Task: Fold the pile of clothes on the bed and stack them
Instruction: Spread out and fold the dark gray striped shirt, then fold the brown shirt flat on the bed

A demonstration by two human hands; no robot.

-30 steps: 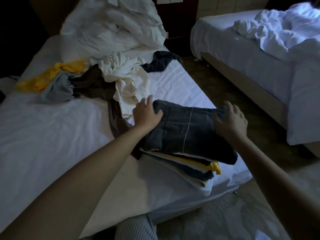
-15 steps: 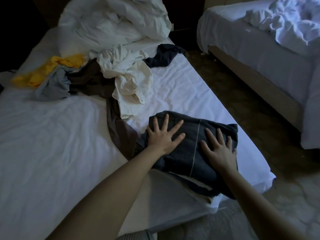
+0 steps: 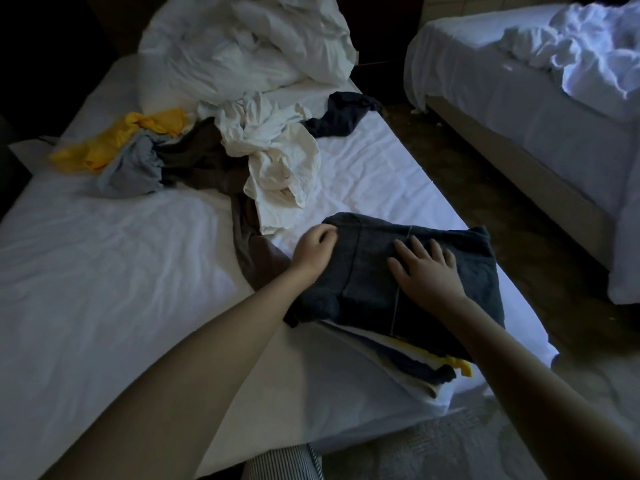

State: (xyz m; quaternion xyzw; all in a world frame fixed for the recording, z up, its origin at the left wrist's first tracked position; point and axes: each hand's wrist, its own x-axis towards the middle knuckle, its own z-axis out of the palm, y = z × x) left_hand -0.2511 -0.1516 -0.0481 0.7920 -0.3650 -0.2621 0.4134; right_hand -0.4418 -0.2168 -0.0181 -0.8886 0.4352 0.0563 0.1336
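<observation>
Both bare forearms reach forward from the lower edge of the view toward the near right corner of the white-sheeted bed (image 3: 104,271). There a folded dark blue-grey denim-like garment (image 3: 367,278) lies on top of a stack of folded clothes (image 3: 415,358) whose white, dark and yellow layers show at its near edge.

The left hand (image 3: 313,251) sits at the garment's far left corner, knuckles up; its grip is closed, fingers curled over the edge of the cloth, though slightly blurred. The right hand (image 3: 427,271) lies palm down on the middle of the garment, its grip open, fingers straight and spread, pressing on the fabric. The two hands are near each other but apart.

Further up the bed lies the unfolded pile: a crumpled yellow garment (image 3: 117,140) at the left, touching a grey-blue one (image 3: 135,168), then a dark brown cloth (image 3: 207,161) that trails toward the stack, with a rumpled cream-white shirt (image 3: 277,157) over it and a navy piece (image 3: 339,116) at the right edge. Behind them is a bunched white duvet (image 3: 249,39). A second white bed (image 3: 519,109) stands to the right, across the floor.
</observation>
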